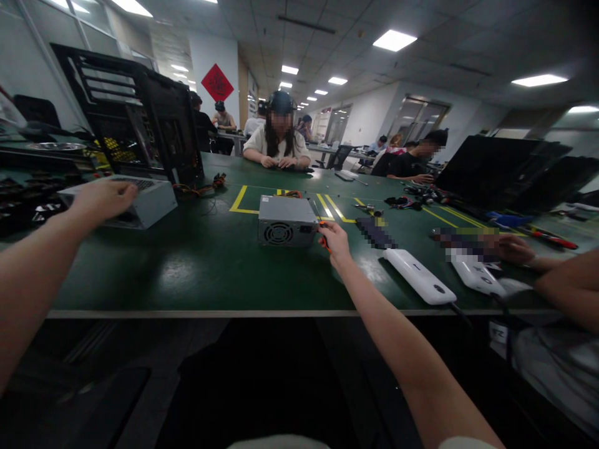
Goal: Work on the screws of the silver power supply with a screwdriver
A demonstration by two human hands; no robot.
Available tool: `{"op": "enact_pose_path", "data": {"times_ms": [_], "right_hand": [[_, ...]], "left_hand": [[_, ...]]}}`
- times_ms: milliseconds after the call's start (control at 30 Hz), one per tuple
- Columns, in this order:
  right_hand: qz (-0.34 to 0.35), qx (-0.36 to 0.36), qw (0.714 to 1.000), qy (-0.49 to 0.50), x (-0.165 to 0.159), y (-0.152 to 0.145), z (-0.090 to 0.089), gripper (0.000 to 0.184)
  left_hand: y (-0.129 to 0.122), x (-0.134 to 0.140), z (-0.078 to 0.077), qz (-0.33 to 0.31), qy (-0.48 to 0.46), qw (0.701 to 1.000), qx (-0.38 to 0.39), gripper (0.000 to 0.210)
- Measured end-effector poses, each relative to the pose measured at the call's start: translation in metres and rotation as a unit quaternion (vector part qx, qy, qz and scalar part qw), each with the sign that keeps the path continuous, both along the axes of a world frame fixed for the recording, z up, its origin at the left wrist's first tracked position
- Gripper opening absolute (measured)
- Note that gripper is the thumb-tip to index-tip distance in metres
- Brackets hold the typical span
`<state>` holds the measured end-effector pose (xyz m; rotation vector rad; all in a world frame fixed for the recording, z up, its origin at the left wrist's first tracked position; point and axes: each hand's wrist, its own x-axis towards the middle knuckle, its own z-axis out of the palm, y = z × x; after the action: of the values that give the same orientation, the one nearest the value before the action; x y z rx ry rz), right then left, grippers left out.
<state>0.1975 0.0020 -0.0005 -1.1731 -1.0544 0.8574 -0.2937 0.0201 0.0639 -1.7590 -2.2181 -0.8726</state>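
Note:
At the left, my left hand rests on a grey metal power supply, fingers curled over its top near the vent. A second grey power supply stands in front of me, its round fan grille and socket facing my side. Just beside its right end, my right hand is closed round a screwdriver with an orange and black handle. The thin shaft points upward and is hard to make out. Coloured cables show behind the middle power supply.
An open black computer case towers at the back left. White power banks with dark cables lie at the right. Across the green table sits a person. Another person's hand is at the right, near dark monitors.

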Motion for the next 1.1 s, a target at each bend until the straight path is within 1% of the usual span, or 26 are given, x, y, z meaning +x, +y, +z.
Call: {"op": "enact_pose_path", "data": {"times_ms": [33,67,100,133,200,267,333,367,400,467,533,567,633,667,700,767,800,833,867,933,967,1033,1100], "right_hand": [[-0.007,0.001,1.0,0.002,-0.001,0.0,0.002,0.022],[-0.015,0.003,1.0,0.004,-0.001,-0.001,0.003,0.021],[-0.022,0.004,1.0,0.008,-0.002,-0.003,0.005,0.022],[-0.027,0.004,1.0,0.012,-0.003,-0.006,0.007,0.023],[-0.025,0.001,0.999,0.021,-0.005,-0.017,0.011,0.026],[-0.006,-0.002,1.0,0.028,-0.006,-0.035,0.011,0.029],[0.01,0.005,0.999,0.033,-0.005,-0.056,0.009,0.032],[0.016,0.01,0.999,0.039,-0.004,-0.065,0.006,0.032],[0.021,0.018,0.998,0.064,-0.002,-0.074,0.003,0.033],[0.013,-0.004,0.995,0.101,0.002,-0.085,-0.003,0.033],[0.015,-0.026,0.991,0.133,0.005,-0.09,-0.008,0.032],[0.015,-0.03,0.989,0.144,0.006,-0.091,-0.009,0.032],[0.018,-0.025,0.988,0.154,0.005,-0.093,-0.012,0.032],[0.021,-0.019,0.988,0.152,0.004,-0.094,-0.013,0.033],[0.025,-0.009,0.989,0.147,0.003,-0.095,-0.015,0.034],[0.03,0.015,0.99,0.139,0.001,-0.1,-0.017,0.034],[0.03,0.025,0.99,0.137,0.0,-0.102,-0.018,0.034],[0.029,0.031,0.99,0.138,0.0,-0.104,-0.019,0.034],[0.029,0.033,0.989,0.141,-0.001,-0.106,-0.019,0.033],[0.035,0.029,0.989,0.143,-0.001,-0.108,-0.017,0.032],[0.039,0.027,0.989,0.14,-0.001,-0.108,-0.016,0.033],[0.05,0.025,0.99,0.131,-0.002,-0.109,-0.013,0.032],[0.057,0.027,0.99,0.123,-0.003,-0.11,-0.011,0.032]], "left_hand": [[-0.004,0.02,0.0,-0.014,0.028,0.999,0.034,0.041],[-0.01,0.045,0.0,-0.043,0.04,0.995,0.084,0.04],[-0.017,0.073,-0.001,-0.088,0.043,0.987,0.127,0.039],[-0.025,0.103,-0.001,-0.14,0.041,0.977,0.155,0.038],[-0.041,0.166,-0.003,-0.243,0.048,0.953,0.171,0.034],[-0.054,0.222,-0.007,-0.326,0.053,0.928,0.174,0.031],[-0.06,0.26,-0.014,-0.394,0.029,0.905,0.157,0.031],[-0.06,0.272,-0.019,-0.409,0.009,0.899,0.158,0.031],[-0.057,0.28,-0.025,-0.403,-0.009,0.9,0.167,0.032],[-0.046,0.282,-0.04,-0.351,-0.052,0.916,0.188,0.036],[-0.032,0.274,-0.055,-0.319,-0.097,0.929,0.163,0.039],[-0.027,0.268,-0.062,-0.32,-0.11,0.931,0.139,0.04],[-0.022,0.257,-0.07,-0.313,-0.126,0.935,0.108,0.04],[-0.022,0.254,-0.072,-0.302,-0.127,0.939,0.105,0.04],[-0.025,0.252,-0.072,-0.289,-0.123,0.942,0.117,0.04],[-0.035,0.255,-0.069,-0.268,-0.093,0.944,0.169,0.039],[-0.04,0.26,-0.067,-0.272,-0.067,0.94,0.197,0.037],[-0.045,0.265,-0.066,-0.289,-0.035,0.933,0.212,0.035],[-0.049,0.27,-0.065,-0.32,0.002,0.924,0.207,0.032],[-0.053,0.281,-0.067,-0.39,0.08,0.905,0.15,0.029],[-0.054,0.285,-0.07,-0.408,0.113,0.899,0.111,0.029],[-0.051,0.29,-0.074,-0.407,0.161,0.898,0.04,0.03],[-0.048,0.292,-0.078,-0.387,0.193,0.902,-0.004,0.032]]}}
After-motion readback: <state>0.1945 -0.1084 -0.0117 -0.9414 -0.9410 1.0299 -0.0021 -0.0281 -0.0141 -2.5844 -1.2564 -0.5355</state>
